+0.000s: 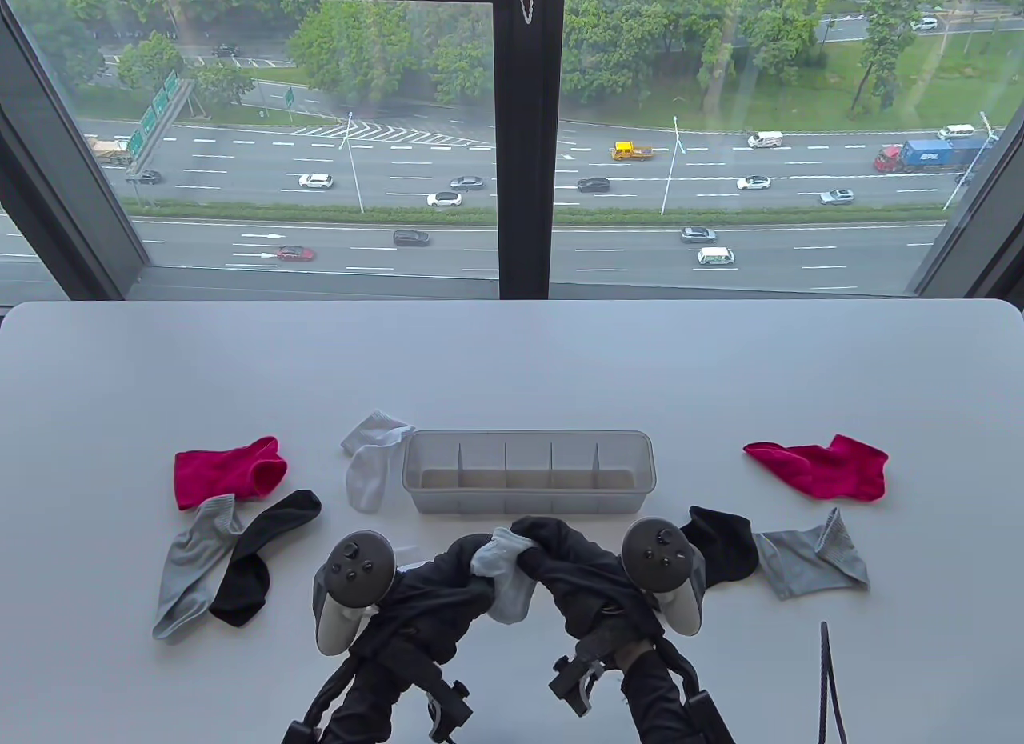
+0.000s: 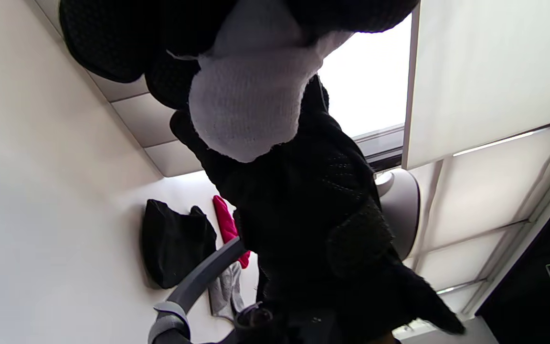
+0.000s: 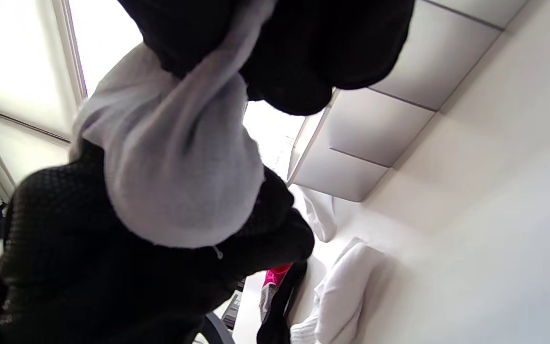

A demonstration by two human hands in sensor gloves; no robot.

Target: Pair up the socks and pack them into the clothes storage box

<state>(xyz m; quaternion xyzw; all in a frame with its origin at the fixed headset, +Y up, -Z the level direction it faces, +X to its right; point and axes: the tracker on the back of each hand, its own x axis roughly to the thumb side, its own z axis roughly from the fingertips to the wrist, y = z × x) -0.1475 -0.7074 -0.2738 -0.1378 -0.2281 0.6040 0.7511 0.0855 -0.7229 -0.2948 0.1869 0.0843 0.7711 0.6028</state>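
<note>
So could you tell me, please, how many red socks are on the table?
2. One red sock lies to the left of the storage box, above a grey and a black sock; the other red sock lies far right. None seems hidden.

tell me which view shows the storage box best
The table view: the whole storage box shows, dividers and all, with no socks inside. The wrist views catch only part of its outer wall behind the hands.

White counter (image 1: 512, 360) with rounded corners sits right up against a big window (image 1: 264, 136) split by a dark frame (image 1: 524, 136). Outside it's daylight, with a wide highway (image 1: 512, 208) full of cars, green trees (image 1: 640, 48) behind it, and road signs (image 1: 156, 112) on the left.
</note>
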